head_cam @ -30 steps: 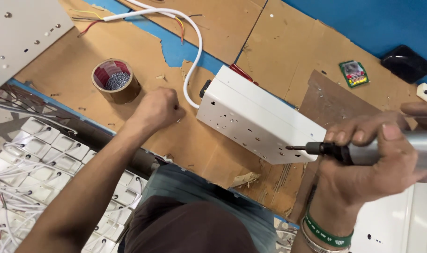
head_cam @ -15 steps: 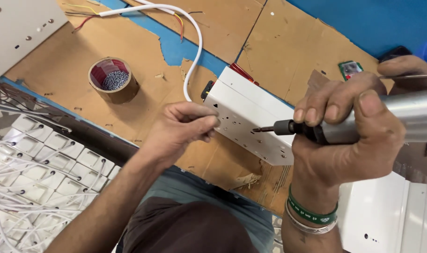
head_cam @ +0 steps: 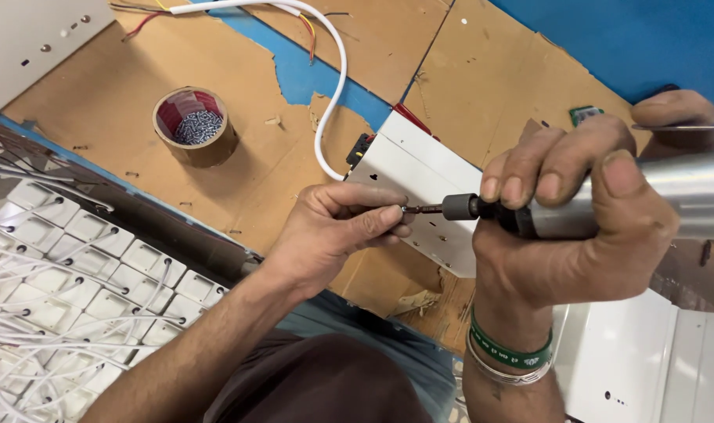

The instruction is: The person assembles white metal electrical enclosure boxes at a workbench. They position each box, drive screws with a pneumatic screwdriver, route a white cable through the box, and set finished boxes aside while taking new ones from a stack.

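Observation:
My right hand (head_cam: pixel 564 227) grips a silver powered screwdriver (head_cam: pixel 607 205) that points left, with its dark bit (head_cam: pixel 423 208) level. My left hand (head_cam: pixel 337 227) pinches a small screw against the tip of that bit; the screw itself is mostly hidden by my fingertips. Behind both hands lies a white metal box (head_cam: pixel 423 168) on the cardboard-covered bench, with small holes in its face. A white cable (head_cam: pixel 329 102) runs from the box's left end up to the top edge of the view.
A tape roll (head_cam: pixel 194 125) filled with loose screws stands at the left on the cardboard (head_cam: pixel 106 94). White boxes with cables (head_cam: pixel 52 282) fill the lower left. A white panel (head_cam: pixel 639 352) lies lower right. Another person's fingers (head_cam: pixel 674 106) hold a thin rod at the top right.
My left hand came from the cardboard near the tape roll to the screwdriver bit. My right hand brought the screwdriver left and closer, in front of the white box.

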